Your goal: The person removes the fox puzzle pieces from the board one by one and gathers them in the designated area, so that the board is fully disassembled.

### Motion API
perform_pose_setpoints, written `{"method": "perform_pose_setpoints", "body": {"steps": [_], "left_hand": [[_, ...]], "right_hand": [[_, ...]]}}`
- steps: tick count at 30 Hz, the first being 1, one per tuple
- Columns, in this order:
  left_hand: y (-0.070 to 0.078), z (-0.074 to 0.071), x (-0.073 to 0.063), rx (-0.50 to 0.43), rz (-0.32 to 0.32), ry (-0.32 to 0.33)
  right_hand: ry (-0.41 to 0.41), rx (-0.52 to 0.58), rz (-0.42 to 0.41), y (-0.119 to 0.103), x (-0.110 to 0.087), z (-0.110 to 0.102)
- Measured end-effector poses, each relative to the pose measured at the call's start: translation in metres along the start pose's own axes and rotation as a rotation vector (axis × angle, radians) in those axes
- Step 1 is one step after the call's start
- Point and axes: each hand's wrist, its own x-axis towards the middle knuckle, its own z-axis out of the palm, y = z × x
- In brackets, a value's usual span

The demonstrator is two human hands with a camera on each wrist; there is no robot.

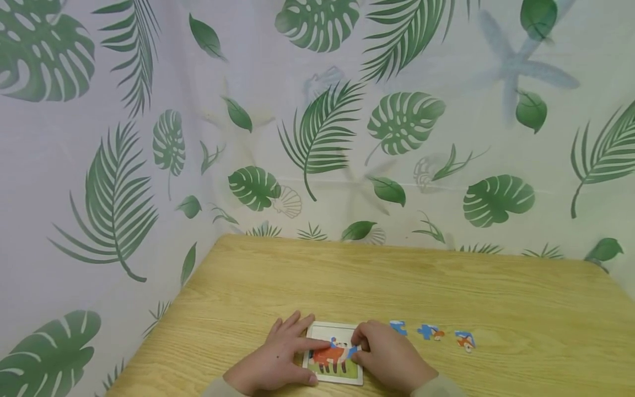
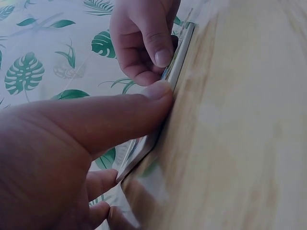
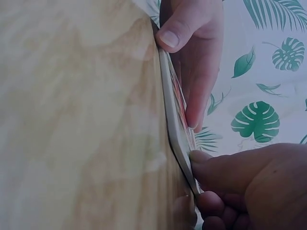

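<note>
A small jigsaw puzzle [image 1: 327, 361] in a white-rimmed tray [image 1: 337, 379] lies on the table, showing a red-orange animal with dark legs on green ground. My left hand [image 1: 280, 353] rests over the tray's left side. Its index finger reaches straight across onto the picture, and its thumb [image 2: 129, 112] lies at the near rim. At the right side my right hand [image 1: 389, 353] has thumb and curled index finger together on a blue puzzle piece [image 1: 353, 350], mostly hidden by the fingers. The right thumb [image 3: 204, 167] is right at the tray's edge in the right wrist view.
Several loose puzzle pieces lie beyond the right hand: a blue one [image 1: 398, 327], a blue-and-orange group [image 1: 425, 331] and an orange-and-blue one [image 1: 465, 341]. The wooden table [image 1: 297, 275] ends against a leaf-patterned curtain [image 1: 337, 209] at the back and left.
</note>
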Motion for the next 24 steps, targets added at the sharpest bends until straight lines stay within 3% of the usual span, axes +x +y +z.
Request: {"method": "perform_pose_setpoints", "body": {"steps": [6,24], "left_hand": [[0.0,-0.001,0.001,0.014,0.013,0.009],[0.002,-0.001,-0.001,0.001,0.001,0.016]], "right_hand": [[0.042,0.055,0.027,0.002,0.0,0.003],[0.105,0.215,-0.014,0.011,0.001,0.009]]}}
